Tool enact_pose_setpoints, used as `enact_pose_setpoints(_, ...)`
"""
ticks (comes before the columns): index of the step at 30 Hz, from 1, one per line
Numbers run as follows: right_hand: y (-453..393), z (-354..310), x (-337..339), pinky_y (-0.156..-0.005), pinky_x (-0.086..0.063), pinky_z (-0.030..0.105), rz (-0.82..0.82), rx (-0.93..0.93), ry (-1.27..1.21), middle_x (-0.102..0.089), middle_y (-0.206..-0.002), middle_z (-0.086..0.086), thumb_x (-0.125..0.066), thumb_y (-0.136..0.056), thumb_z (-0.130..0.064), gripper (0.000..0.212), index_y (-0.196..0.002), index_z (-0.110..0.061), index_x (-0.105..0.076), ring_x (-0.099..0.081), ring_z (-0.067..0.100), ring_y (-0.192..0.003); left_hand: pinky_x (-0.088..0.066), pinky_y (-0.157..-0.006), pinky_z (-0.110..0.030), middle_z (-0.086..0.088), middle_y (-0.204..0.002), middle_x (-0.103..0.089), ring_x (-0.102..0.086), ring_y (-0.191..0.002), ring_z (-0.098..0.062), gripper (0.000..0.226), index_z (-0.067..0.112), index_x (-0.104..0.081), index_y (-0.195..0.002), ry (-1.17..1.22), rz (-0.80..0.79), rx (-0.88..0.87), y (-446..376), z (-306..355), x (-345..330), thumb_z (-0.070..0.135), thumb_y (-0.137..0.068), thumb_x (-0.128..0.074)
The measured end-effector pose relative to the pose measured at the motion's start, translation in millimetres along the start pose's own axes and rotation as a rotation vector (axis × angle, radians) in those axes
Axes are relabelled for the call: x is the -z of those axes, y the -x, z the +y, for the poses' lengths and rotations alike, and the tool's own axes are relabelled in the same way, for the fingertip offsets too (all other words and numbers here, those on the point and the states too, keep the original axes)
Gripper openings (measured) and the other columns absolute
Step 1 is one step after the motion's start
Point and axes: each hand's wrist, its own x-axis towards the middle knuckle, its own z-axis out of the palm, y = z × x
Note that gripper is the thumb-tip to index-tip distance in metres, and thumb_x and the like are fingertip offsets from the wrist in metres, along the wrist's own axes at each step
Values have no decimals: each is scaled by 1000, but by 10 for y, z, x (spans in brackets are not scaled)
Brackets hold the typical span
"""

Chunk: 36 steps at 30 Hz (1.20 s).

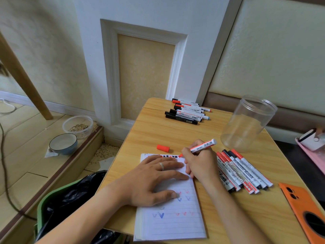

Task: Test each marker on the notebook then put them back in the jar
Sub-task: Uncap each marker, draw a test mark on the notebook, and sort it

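A lined notebook (173,221) lies open at the table's near edge, with blue and red test marks on the page. My left hand (154,180) presses flat on it, fingers straight. My right hand (198,162) grips an uncapped red marker (204,146), its tip touching the page's top edge beside a row of red marks. Its red cap (163,148) lies on the table just beyond the notebook. A clear plastic jar (246,124) stands with nothing in it at the right. Several markers (242,171) lie right of the notebook, and another group of markers (189,111) lies at the far edge.
An orange phone case (306,210) lies at the table's near right corner. A green bin with a black bag (70,199) stands left of the wooden table (158,131). Two bowls (70,136) sit on the floor step at left. A pink tray (313,152) is at far right.
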Motion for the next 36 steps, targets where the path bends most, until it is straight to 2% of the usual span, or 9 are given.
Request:
enact_pose_setpoints(7,14,-1,12,-39,-43,27,20,-3,10,-63,-50,14,-65,-88,-15,16,-82,-4,-56,-57,28,-35,-11,-124,-42,21,-163,-26,-12,-153,1,50,50,-40,-149,-2,3,-2,5,-6,-6,59,-101,-48)
enact_pose_setpoints(15,-9,32,2,-38,-42,24,12,25,21,-64,-50,12,-66,-91,-16,15,-83,-6,-57,-56,25,-34,-10,-125,-40,21,-163,-27,-12,-152,2,50,49,-40,-149,-7,19,-17,1,-22,-19,59,-101,-48)
enact_pose_setpoints(21,-22,80,-40,-40,-42,29,2,37,-12,-62,-52,15,-67,-88,-14,17,-78,-9,-54,-58,27,-39,-10,-125,-40,21,-164,-26,-12,-152,2,49,49,-40,-149,-5,31,-32,8,-33,-37,58,-101,-49)
enact_pose_setpoints(26,81,65,-47,-36,-50,41,139,180,-95,-63,-51,9,-68,-94,-14,18,-82,-12,-54,-63,24,-38,-11,-125,-37,21,-161,-29,-14,-151,4,51,48,-44,-147,6,66,-41,4,-54,-59,60,-99,-52)
enact_pose_setpoints(28,136,84,-79,-40,-53,45,171,261,-97,-64,-51,5,-68,-94,-20,21,-82,-20,-52,-65,21,-41,-18,-123,-35,20,-155,-34,-23,-147,2,50,44,-50,-141,61,96,-17,12,-53,-66,61,-94,-59)
enact_pose_setpoints(31,156,150,-132,-47,-54,44,191,311,-41,-65,-54,-1,-68,-92,-26,22,-81,-23,-49,-66,14,-45,-38,-110,-34,12,-138,-38,-40,-132,-7,43,35,-54,-121,187,144,50,36,-38,-9,59,-89,-69)
enact_pose_setpoints(33,151,162,-148,-49,-51,39,216,347,4,-63,-57,-4,-67,-90,-31,22,-80,-23,-49,-65,13,-49,-45,-101,-34,8,-126,-40,-46,-120,-7,35,28,-52,-114,233,230,87,20,-46,7,45,-91,-71)
enact_pose_setpoints(36,162,141,-161,-50,-47,36,217,411,83,-59,-58,-7,-63,-88,-37,22,-80,-22,-49,-60,13,-52,-52,-89,-30,7,-116,-40,-52,-103,-5,22,19,-55,-111,201,496,210,-108,-131,-56,19,-93,-67)
